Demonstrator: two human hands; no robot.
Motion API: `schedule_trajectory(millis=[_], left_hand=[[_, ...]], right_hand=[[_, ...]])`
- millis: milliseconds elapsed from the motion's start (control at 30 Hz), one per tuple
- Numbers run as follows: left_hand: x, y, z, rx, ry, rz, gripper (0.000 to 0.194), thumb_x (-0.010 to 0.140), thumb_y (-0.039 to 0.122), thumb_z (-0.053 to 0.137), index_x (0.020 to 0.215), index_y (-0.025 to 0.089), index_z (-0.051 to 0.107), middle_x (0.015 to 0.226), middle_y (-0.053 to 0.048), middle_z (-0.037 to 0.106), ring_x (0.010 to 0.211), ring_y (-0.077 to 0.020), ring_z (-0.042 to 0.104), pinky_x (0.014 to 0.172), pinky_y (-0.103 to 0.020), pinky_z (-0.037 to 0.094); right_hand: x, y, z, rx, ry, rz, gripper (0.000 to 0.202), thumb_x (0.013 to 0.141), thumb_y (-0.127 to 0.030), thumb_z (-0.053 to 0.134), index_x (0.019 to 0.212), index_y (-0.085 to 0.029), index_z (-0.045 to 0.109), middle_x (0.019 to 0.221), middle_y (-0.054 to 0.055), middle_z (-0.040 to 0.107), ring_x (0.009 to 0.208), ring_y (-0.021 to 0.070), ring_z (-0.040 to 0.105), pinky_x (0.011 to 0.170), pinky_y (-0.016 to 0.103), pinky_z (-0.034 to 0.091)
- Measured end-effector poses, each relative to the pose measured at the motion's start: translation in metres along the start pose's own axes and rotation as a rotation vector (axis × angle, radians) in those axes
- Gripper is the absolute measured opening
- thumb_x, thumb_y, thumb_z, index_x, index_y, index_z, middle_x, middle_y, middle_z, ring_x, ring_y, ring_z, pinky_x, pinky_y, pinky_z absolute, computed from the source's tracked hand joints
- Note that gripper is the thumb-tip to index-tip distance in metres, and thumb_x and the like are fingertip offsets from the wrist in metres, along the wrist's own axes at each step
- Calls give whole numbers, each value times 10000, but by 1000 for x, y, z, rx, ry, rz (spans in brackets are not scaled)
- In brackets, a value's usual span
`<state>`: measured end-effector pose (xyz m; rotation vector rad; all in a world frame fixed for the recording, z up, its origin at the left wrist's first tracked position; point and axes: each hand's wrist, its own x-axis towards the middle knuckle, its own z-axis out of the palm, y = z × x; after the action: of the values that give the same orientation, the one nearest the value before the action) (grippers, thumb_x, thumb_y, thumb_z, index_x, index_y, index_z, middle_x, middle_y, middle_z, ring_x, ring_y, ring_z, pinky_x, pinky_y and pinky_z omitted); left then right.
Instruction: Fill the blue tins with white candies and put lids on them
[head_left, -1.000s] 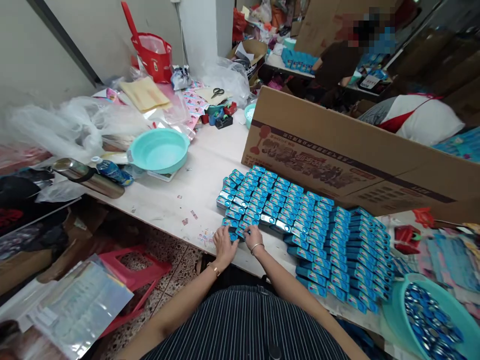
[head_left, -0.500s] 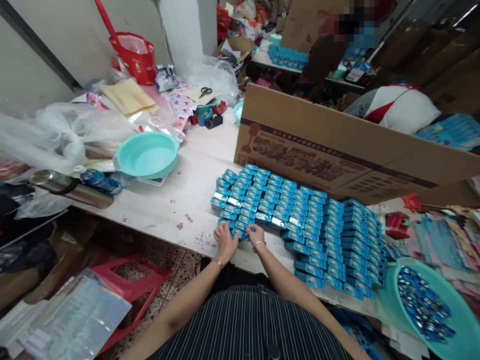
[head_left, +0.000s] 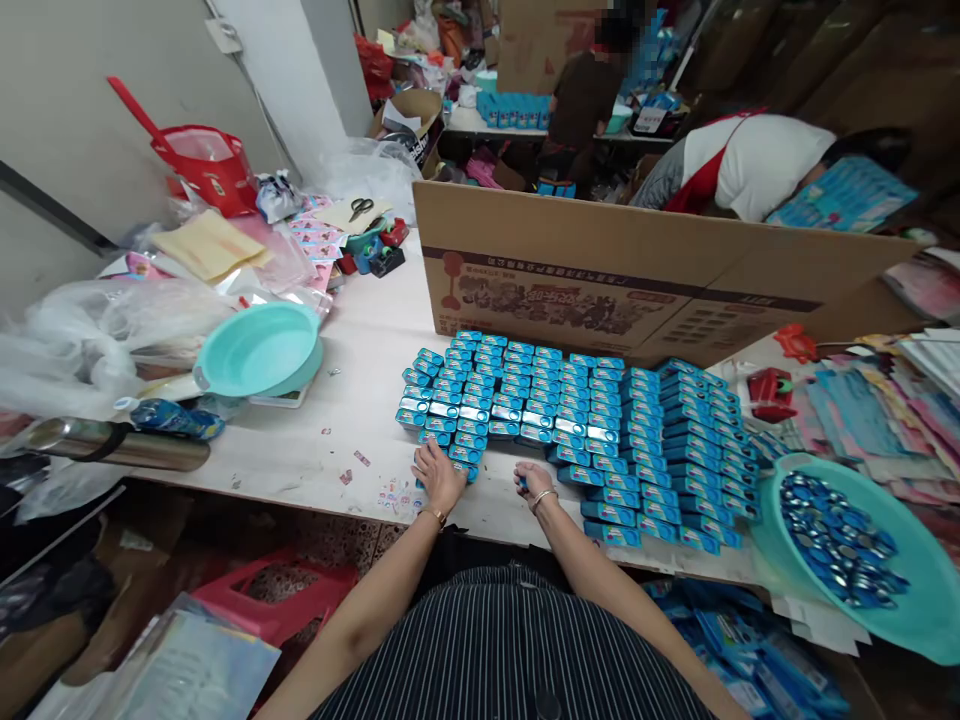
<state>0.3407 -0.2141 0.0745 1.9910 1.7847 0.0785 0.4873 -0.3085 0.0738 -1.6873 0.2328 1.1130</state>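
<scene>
Rows of small blue boxes (head_left: 517,385) stand packed together on the white table. My left hand (head_left: 439,476) lies on the nearest left boxes, its fingers stretched and spread over their tops. Right of it, apart from the boxes, my right hand (head_left: 534,482) is closed just above the tabletop. A small dark blue bit shows at its fingertips, too small to name. On the far right a turquoise basin (head_left: 926,560) holds many shiny blue-and-silver pieces (head_left: 840,540).
A tall cardboard panel (head_left: 570,285) stands behind the boxes. To the left are a turquoise bowl (head_left: 262,350), a steel flask (head_left: 142,447) and plastic bags (head_left: 82,330). A red tape dispenser (head_left: 771,393) sits at right. A red stool (head_left: 277,595) is below. Two people work beyond the panel.
My right hand has drawn away from the front boxes to the right, fingers closed. My left hand stays at the front left boxes. The whole view has shifted as the head turned.
</scene>
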Motion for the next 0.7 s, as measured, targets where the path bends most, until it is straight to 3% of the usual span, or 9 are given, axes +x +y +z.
schedule_trajectory(millis=[233,433,700], left_hand=[[7,6,-2,114,-97,53,1094,693,366,757,1516,82,96,1575,-312,144,1482,-428,80,1134,-616,183],[19,11,2,188,-216,-67,1218,647,402,799,1535,81,30,1598,-305,1,1493,-413,0,1144,-604,185],[26,25,1,283,-221,-104,1194,600,380,832,1530,108,133,1596,-309,44,1487,-434,14,1109,-654,211]], right_hand=[[5,-2,-12,128,-25,63,150,631,-41,611,677,-170,547,524,-43,530,423,68,464,385,166,305],[11,0,-20,198,-58,130,173,646,-29,626,685,-173,538,505,-47,519,421,70,453,389,166,301],[9,-11,-32,269,-166,194,162,722,-51,606,749,-179,510,547,-49,512,458,68,490,454,166,386]])
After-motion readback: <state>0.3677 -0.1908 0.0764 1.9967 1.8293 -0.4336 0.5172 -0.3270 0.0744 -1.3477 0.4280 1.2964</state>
